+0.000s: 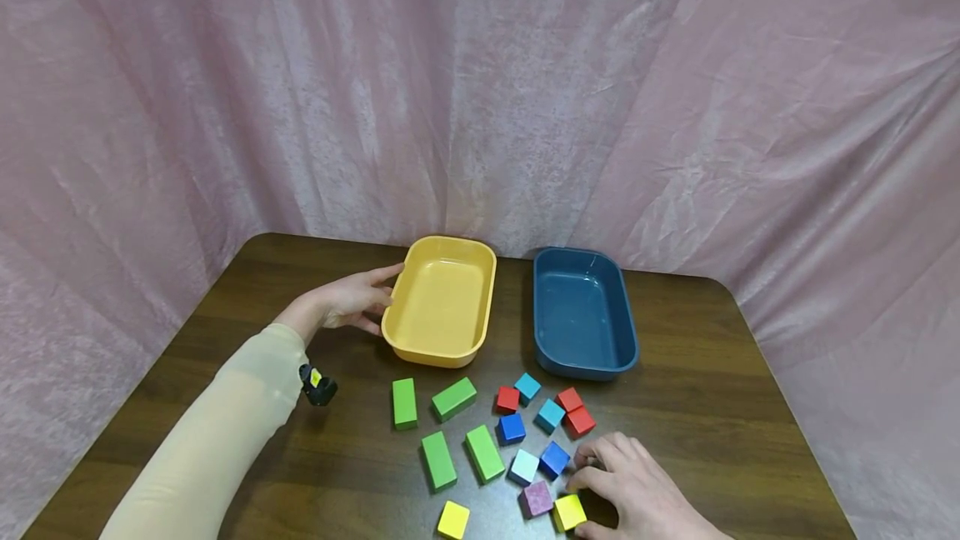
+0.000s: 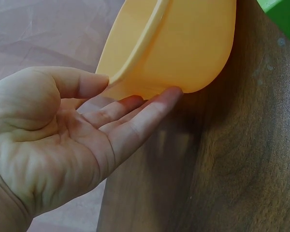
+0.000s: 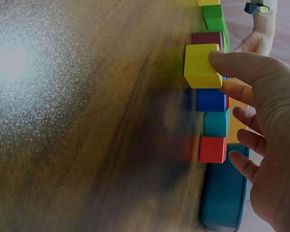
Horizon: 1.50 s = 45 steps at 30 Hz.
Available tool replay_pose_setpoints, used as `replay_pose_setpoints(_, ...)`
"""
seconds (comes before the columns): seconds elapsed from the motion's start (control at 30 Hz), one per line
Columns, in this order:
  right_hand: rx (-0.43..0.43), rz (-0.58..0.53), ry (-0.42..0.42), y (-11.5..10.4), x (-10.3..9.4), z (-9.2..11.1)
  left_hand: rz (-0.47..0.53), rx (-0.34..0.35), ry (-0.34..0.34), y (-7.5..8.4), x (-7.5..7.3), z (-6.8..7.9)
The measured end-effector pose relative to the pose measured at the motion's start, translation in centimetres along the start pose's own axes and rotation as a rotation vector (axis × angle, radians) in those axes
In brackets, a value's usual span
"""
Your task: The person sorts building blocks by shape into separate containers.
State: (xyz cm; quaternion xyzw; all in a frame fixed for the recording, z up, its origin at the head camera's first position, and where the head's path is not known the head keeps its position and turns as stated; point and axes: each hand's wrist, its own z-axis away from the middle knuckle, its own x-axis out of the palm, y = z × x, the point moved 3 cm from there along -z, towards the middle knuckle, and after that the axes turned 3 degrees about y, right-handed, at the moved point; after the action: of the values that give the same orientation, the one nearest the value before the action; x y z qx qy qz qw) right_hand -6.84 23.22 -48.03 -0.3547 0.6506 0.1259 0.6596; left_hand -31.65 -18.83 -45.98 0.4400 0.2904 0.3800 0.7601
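- Left hand (image 1: 352, 300) at the left side of the yellow tray (image 1: 442, 302): thumb on the rim, fingers nearly straight against the outer wall. Touching, not clamped; reads as a steadying touch.
- Right hand (image 1: 630, 486) well apart from the left, off the yellow tray's near right corner; thumb and forefinger pinch a yellow cube (image 1: 569, 513). Fingertip hold probably suits a small block with close neighbours. Cannot tell whether it is off the worktop (image 1: 697, 407).
- Purple cube (image 1: 536, 499) just beside that one.
- Green blocks (image 1: 438, 462) lie apart, nearside of the yellow tray.
- Blue tray (image 1: 581, 319) right of the yellow tray, not touching; the spacing presumably keeps both reachable.
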Motion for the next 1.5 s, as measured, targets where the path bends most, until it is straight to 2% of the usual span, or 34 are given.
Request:
replay_pose_setpoints(0.17,-0.007,0.023,0.029,0.0,-0.1,0.0,0.009,0.005,-0.014,0.3,0.1,0.0)
replay_pose_setpoints(0.37,0.012,0.02,0.024,-0.1,-0.2,0.0,0.002,0.0,-0.011,0.6,-0.1,0.0)
replay_pose_setpoints(0.7,0.064,-0.05,-0.009,0.1,-0.2,-0.3,0.007,0.005,-0.018,0.6,-0.1,0.2)
replay_pose_setpoints(0.77,0.057,-0.066,0.023,0.1,-0.6,-0.4,0.006,0.007,-0.018,0.6,-0.1,0.2)
replay_pose_setpoints(0.97,-0.058,-0.055,0.232,0.6,-3.5,-1.4,0.003,0.008,-0.016,0.3,-0.3,-0.1)
replay_pose_setpoints(1.1,-0.063,-0.035,0.276,1.2,-5.9,-3.0,0.011,0.007,-0.011,0.1,-0.3,-0.1)
replay_pose_setpoints(1.23,-0.06,-0.011,0.318,2.1,-8.2,-5.6,0.009,0.008,-0.01,0.1,-0.2,0.0)
replay_pose_setpoints(1.37,-0.053,0.002,0.359,2.7,-9.8,-9.6,0.003,0.003,-0.004,0.0,-0.2,0.0)
replay_pose_setpoints(1.5,-0.033,0.024,0.342,3.1,-10.0,-13.9,0.004,0.002,-0.003,0.0,0.0,-0.1)
